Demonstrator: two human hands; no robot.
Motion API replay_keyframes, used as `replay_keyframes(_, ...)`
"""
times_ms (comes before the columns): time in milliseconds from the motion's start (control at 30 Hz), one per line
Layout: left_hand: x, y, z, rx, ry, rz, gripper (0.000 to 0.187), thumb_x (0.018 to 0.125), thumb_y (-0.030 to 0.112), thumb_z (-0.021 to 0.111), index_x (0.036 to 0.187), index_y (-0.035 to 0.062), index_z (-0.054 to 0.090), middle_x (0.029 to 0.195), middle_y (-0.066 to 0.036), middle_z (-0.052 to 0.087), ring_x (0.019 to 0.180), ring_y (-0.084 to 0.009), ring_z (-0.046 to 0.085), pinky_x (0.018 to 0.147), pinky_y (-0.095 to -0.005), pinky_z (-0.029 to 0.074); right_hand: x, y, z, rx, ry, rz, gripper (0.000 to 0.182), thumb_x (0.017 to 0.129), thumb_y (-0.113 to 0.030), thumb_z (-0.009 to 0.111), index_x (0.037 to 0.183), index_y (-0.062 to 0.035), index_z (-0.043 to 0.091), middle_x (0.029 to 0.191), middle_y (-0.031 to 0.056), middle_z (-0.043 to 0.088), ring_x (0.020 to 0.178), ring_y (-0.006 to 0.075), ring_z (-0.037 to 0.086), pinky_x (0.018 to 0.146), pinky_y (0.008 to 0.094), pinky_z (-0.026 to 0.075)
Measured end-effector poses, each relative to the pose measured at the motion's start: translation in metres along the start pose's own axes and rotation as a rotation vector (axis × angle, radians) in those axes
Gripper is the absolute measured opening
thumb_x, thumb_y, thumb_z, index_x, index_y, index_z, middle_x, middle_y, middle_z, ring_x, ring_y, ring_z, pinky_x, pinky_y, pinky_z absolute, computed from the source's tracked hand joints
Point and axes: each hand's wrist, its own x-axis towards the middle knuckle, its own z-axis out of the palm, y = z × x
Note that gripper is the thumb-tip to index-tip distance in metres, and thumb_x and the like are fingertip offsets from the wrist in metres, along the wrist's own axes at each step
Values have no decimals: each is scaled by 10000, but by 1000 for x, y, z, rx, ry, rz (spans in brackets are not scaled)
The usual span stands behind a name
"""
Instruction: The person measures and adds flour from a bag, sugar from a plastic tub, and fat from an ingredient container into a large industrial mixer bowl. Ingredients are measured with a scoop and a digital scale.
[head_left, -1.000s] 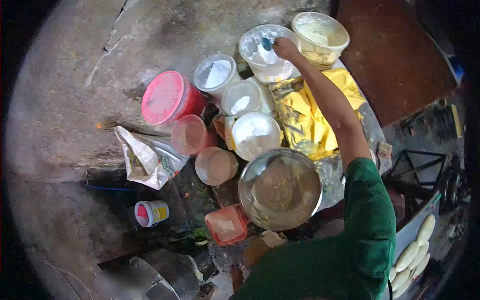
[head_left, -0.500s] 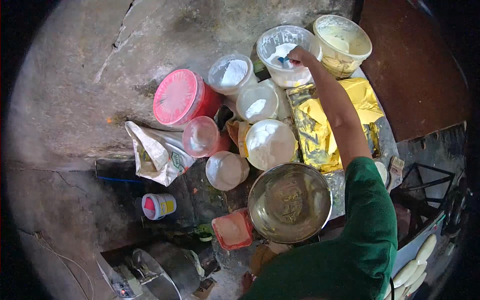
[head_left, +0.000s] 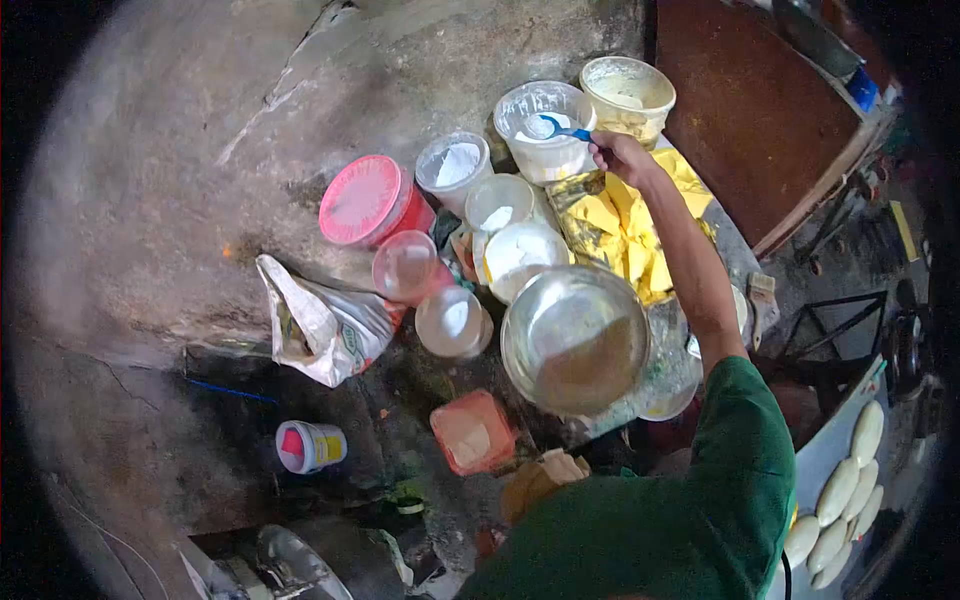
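Note:
My right hand [head_left: 622, 155] is closed around the handle of a blue spoon [head_left: 570, 132]. The spoon's bowl carries white powder and is over the mouth of a clear plastic tub [head_left: 552, 165], which also contains white powder. Just right of that tub stands a yellowish bucket [head_left: 640, 125] with pale contents. Below my right forearm lies crumpled yellow sheeting [head_left: 625, 225]. A wide metal bowl [head_left: 535, 310] rests closer to my body, with brownish material or shadow along its lower inside. My left hand does not show.
Left of the metal bowl are several powder tubs, including a white one [head_left: 450, 180], and a red lidded bucket [head_left: 408, 212]. An open white sack [head_left: 350, 335] leans there. A red container [head_left: 505, 430], small bucket [head_left: 330, 447], brush [head_left: 762, 298] and pale oval pieces [head_left: 838, 490] surround the work area.
My right hand has lifted the blue spoon out of the tub's powder, with white powder on it. The camera view has shifted, and light now falls differently inside the metal bowl.

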Motion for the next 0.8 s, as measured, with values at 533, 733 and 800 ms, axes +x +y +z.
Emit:
replay_keyframes(533, 8, 7, -128, 545, 459, 474, 295, 951, 340, 536, 1106, 91, 509, 1009, -79, 607, 836, -196, 610, 623, -350, 508, -407, 199, 185, -394, -263, 207, 269, 976, -233, 527, 1174, -66, 601, 729, -23, 560, 567, 71, 490, 519, 206, 377)
replay_keyframes(733, -30, -29, -168, 369, 429, 456, 340, 945, 344, 552, 1180, 106, 490, 1031, -92, 612, 844, -201, 617, 644, -344, 513, -446, 281, 204, -843, -211, -180, 302, 975, -194, 537, 1246, -66, 575, 707, -5, 552, 538, 72, 487, 510, 247, 437)
replay_keyframes(800, -42, -47, -182, 362, 439, 424, 329, 944, 340, 552, 1168, 107, 493, 1028, -93, 613, 841, -201, 616, 646, -344, 512, -457, 284, 207, -821, -188, -185, 301, 976, -192, 535, 1246, -66, 575, 702, -4, 551, 539, 71, 483, 512, 248, 441)
